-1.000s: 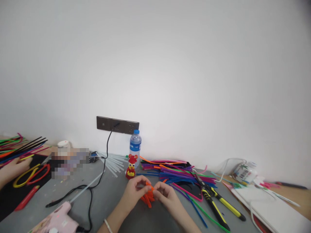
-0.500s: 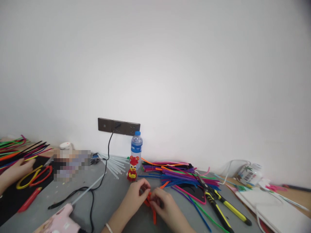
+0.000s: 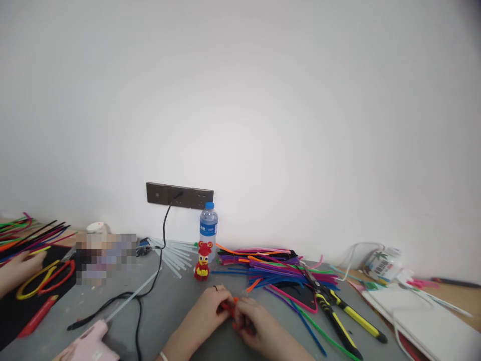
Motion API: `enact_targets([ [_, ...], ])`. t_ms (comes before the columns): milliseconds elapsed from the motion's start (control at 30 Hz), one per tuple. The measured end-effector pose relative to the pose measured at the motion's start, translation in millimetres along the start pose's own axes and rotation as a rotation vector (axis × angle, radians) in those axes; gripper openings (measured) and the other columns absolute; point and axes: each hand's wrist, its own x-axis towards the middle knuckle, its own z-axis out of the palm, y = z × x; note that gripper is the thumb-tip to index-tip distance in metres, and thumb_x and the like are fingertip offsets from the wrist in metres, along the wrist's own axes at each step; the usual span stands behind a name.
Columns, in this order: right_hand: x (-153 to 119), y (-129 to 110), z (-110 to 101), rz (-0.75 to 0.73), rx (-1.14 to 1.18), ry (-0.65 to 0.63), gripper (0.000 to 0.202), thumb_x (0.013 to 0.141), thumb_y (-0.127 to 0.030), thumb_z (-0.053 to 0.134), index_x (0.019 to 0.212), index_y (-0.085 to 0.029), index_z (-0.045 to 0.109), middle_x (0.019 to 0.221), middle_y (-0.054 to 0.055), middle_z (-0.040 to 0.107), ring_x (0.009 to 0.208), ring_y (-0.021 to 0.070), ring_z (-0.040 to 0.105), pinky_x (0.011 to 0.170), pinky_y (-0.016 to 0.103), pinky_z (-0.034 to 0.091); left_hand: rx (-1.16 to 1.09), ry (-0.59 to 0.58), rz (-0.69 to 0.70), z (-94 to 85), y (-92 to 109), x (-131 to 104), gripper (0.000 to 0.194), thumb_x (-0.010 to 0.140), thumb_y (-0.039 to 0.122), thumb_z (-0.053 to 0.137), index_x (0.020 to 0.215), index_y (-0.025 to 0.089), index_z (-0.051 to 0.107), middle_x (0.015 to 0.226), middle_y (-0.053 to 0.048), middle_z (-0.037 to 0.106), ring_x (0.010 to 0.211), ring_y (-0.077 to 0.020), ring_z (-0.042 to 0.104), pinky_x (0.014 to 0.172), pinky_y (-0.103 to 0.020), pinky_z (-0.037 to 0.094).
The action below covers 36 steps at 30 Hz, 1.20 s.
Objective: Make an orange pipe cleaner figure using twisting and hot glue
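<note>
At the front middle of the table, my left hand (image 3: 209,310) and my right hand (image 3: 256,321) meet with fingers closed. Between them they pinch a short orange pipe cleaner (image 3: 230,306), mostly hidden by the fingers. Just beyond my left hand stands a small red and yellow figure (image 3: 203,263) with big eyes and round ears. A water bottle (image 3: 209,228) with a blue cap rises behind it. Right of the figure lies a heap of coloured pipe cleaners (image 3: 276,271), largely purple, blue and pink.
Pliers with yellow and black handles (image 3: 351,318) lie right of my hands. On the left are a pink glue gun (image 3: 92,343), a black cord (image 3: 140,321), glue sticks (image 3: 175,256), scissors (image 3: 56,281) and another person's hand (image 3: 28,265). White sheets (image 3: 432,316) lie far right.
My hands have drawn closer together. The orange end that hung below them is no longer visible there. The whole view has shifted slightly, moving the background left.
</note>
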Motion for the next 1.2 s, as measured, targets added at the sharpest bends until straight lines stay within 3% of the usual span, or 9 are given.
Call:
enact_targets([
  [167, -1.2, 5.0, -4.1, 0.056, 0.107, 0.064, 0.032, 0.055, 0.006, 0.044, 0.073, -0.019, 0.054, 0.071, -0.003, 0.054, 0.064, 0.013, 0.049, 0.057, 0.02, 0.034, -0.12, 0.152, -0.042, -1.5, -5.9, 4.5, 0.015, 0.071, 0.01, 0.06, 0.081, 0.017, 0.069, 0.079, -0.003, 0.069, 0.068, -0.0164, 0.06, 0.061, -0.023, 0.04],
  [333, 6.0, 13.0, -9.5, 0.096, 0.376, 0.207, 0.036, 0.062, -0.002, 0.05, 0.092, -0.017, 0.064, 0.069, -0.003, 0.054, 0.06, 0.0133, 0.049, 0.055, 0.021, 0.034, -0.401, 0.247, -0.084, -5.3, -3.3, 4.6, 0.007, 0.074, 0.019, 0.063, 0.08, 0.017, 0.067, 0.076, -0.004, 0.072, 0.073, -0.0195, 0.066, 0.064, -0.024, 0.046],
  [500, 12.4, 13.9, -13.6, 0.117, 0.701, 0.259, 0.009, 0.07, -0.018, 0.065, 0.079, -0.017, 0.063, 0.064, -0.002, 0.059, 0.059, 0.0144, 0.055, 0.057, 0.024, 0.04, -0.787, 0.219, -0.181, 0.8, -0.6, 6.0, 0.032, 0.069, 0.04, 0.074, 0.088, 0.016, 0.063, 0.077, -0.005, 0.073, 0.069, -0.0199, 0.067, 0.054, -0.023, 0.047],
  [600, 14.6, 13.0, -12.1, 0.13, 0.853, 0.265, 0.021, 0.07, -0.033, 0.074, 0.078, -0.018, 0.063, 0.069, 0.001, 0.066, 0.063, 0.017, 0.061, 0.061, 0.027, 0.045, -0.921, 0.205, -0.186, 5.0, 0.2, 6.7, 0.041, 0.068, 0.049, 0.075, 0.09, 0.017, 0.06, 0.08, -0.006, 0.075, 0.077, -0.0209, 0.07, 0.061, -0.024, 0.051],
  [733, 16.7, 15.1, -6.1, 0.129, 0.871, 0.248, 0.033, 0.068, -0.045, 0.079, 0.08, -0.016, 0.067, 0.074, 0.005, 0.072, 0.068, 0.0203, 0.066, 0.067, 0.031, 0.049, -0.932, 0.184, -0.227, 7.8, -1.4, 5.8, 0.042, 0.066, 0.053, 0.075, 0.083, 0.018, 0.059, 0.067, -0.002, 0.072, 0.065, -0.0178, 0.069, 0.059, -0.024, 0.052],
  [867, 18.2, 17.6, -1.1, 0.13, 0.866, 0.221, 0.038, 0.066, -0.05, 0.08, 0.077, -0.017, 0.065, 0.07, 0.004, 0.071, 0.065, 0.0192, 0.066, 0.066, 0.031, 0.049, -0.855, 0.146, -0.234, 7.3, -0.3, 3.7, 0.041, 0.066, 0.05, 0.077, 0.083, 0.016, 0.062, 0.071, -0.003, 0.073, 0.062, -0.0154, 0.067, 0.055, -0.022, 0.051],
  [1033, 19.9, 16.9, 1.0, 0.194, 0.858, 0.294, 0.046, 0.057, -0.054, 0.084, 0.072, -0.019, 0.056, 0.057, -0.004, 0.061, 0.052, 0.0128, 0.057, 0.053, 0.024, 0.043, -0.804, 0.114, -0.281, 4.9, 6.0, 2.2, 0.041, 0.061, 0.046, 0.08, 0.081, 0.014, 0.063, 0.07, -0.003, 0.072, 0.058, -0.0134, 0.064, 0.054, -0.022, 0.05],
  [1200, 19.1, 12.9, -1.6, 0.198, 0.8, 0.258, 0.047, 0.06, -0.058, 0.08, 0.069, -0.018, 0.056, 0.055, -0.005, 0.055, 0.049, 0.0105, 0.051, 0.051, 0.023, 0.039, -0.836, 0.092, -0.246, 8.4, 4.6, 3.1, 0.037, 0.062, 0.042, 0.081, 0.078, 0.014, 0.063, 0.07, -0.003, 0.072, 0.058, -0.0129, 0.064, 0.055, -0.021, 0.049],
])
